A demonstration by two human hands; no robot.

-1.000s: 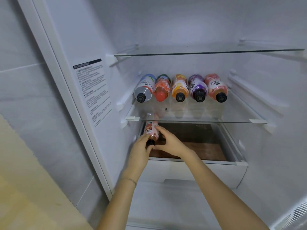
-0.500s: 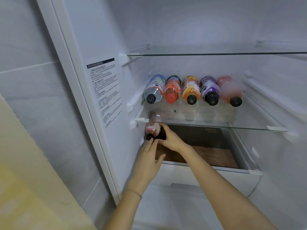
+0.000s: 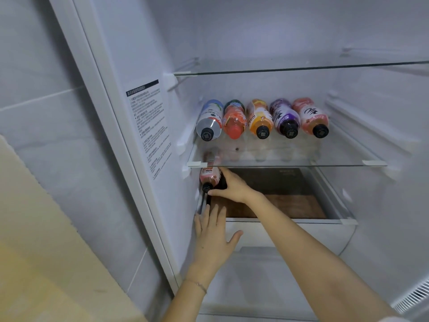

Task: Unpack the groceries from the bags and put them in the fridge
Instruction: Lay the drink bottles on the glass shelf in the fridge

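One cylindrical pink bottle (image 3: 209, 176) lies gripped by the right hand (image 3: 233, 187).

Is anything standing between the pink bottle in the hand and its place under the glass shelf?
Nothing visible does. The right hand holds the pink bottle already partly under the glass shelf, near the left wall; the left hand is lower, apart from it.

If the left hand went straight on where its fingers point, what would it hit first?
The left hand likely meets the pink bottle, cap first, gripped by the right hand; depth unclear.
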